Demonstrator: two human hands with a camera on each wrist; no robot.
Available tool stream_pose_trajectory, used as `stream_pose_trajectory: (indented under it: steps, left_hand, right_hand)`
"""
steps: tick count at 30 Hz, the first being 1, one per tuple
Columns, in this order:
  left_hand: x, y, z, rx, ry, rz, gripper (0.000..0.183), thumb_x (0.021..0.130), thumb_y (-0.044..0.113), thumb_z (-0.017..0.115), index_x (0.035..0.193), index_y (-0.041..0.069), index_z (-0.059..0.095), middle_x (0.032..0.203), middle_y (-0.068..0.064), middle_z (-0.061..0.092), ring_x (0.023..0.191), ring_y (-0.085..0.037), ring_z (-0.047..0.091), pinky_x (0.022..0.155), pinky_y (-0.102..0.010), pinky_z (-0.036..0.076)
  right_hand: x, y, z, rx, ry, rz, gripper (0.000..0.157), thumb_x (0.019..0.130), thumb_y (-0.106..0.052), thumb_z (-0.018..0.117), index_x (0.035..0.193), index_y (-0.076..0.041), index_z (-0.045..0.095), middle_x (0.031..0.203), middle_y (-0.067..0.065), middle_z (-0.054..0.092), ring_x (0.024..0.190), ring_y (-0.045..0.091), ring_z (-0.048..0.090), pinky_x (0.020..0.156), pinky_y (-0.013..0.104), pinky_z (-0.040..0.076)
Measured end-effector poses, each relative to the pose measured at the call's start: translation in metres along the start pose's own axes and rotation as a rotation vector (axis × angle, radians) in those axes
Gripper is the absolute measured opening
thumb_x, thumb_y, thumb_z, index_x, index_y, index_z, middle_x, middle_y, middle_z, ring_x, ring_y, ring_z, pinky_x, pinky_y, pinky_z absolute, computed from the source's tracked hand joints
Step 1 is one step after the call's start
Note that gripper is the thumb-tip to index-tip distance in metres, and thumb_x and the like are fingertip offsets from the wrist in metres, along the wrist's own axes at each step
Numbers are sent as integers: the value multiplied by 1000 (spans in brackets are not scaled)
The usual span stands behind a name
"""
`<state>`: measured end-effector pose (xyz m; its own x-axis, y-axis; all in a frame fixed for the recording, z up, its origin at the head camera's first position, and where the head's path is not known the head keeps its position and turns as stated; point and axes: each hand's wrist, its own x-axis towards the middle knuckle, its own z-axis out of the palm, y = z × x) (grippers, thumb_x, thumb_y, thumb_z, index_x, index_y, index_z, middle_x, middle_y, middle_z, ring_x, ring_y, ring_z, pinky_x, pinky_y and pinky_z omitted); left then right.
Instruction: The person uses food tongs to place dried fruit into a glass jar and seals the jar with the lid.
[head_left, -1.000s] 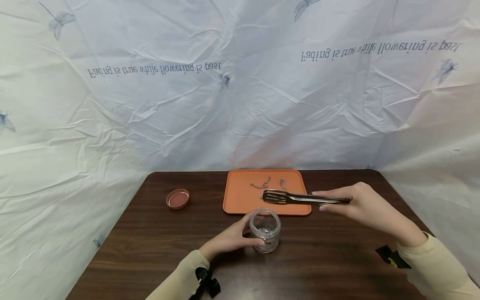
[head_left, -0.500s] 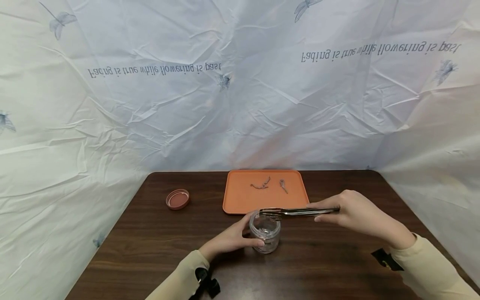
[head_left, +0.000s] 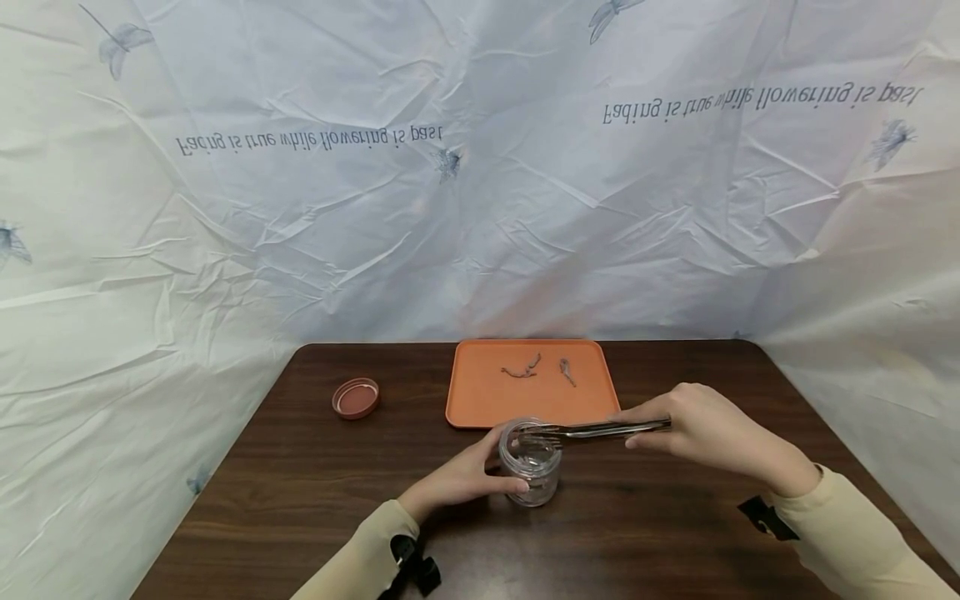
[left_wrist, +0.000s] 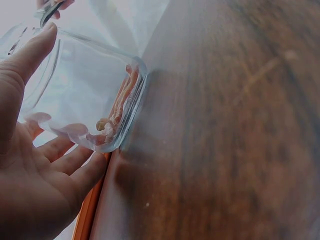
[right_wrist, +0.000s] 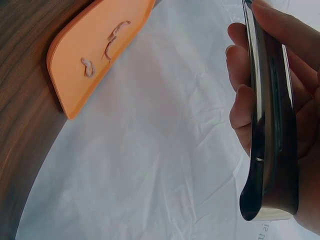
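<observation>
Two hands are showing in the head view: my left hand point(head_left: 474, 473) is gripping the jar point(head_left: 543, 487), which is standing on the table point(head_left: 315, 500), and my right hand point(head_left: 705, 427) is holding the tongs point(head_left: 600, 430), whose tips are hanging at the jar's mouth. Whether the tongs are carrying anything, I can't tell. Behind, the tray point(head_left: 480, 408) is bearing pale pieces point(head_left: 566, 367); well to the left, the lid point(head_left: 356, 399) is lying apart; printed cloth point(head_left: 480, 208) is walling the room.

In my left wrist view, thumb and fingers are wrapping the jar, and strips point(left_wrist: 120, 107) are lying at its bottom. The table is looking smooth, so I'm risking a tipped jar if the tips catch its rim.

In my right wrist view, fingers are clasping the tongs; by slackening badly, I'd be risking a spill
</observation>
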<state>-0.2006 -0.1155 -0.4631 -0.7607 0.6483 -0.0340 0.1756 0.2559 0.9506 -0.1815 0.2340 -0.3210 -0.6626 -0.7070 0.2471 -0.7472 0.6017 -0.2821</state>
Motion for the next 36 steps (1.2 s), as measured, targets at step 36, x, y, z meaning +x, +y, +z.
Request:
stream_pose_trajectory:
  steps: [36]
  left_hand:
    - [0,0,2,3,11,-8,87,90,39,78,159,37,23,156,2,38,140,-18,43,108,-29,44]
  right_hand:
    - [7,9,-3,-10,131,155,56,81,-31,87,133,-24,69,106,-12,73,63,-7,53,57,22,48]
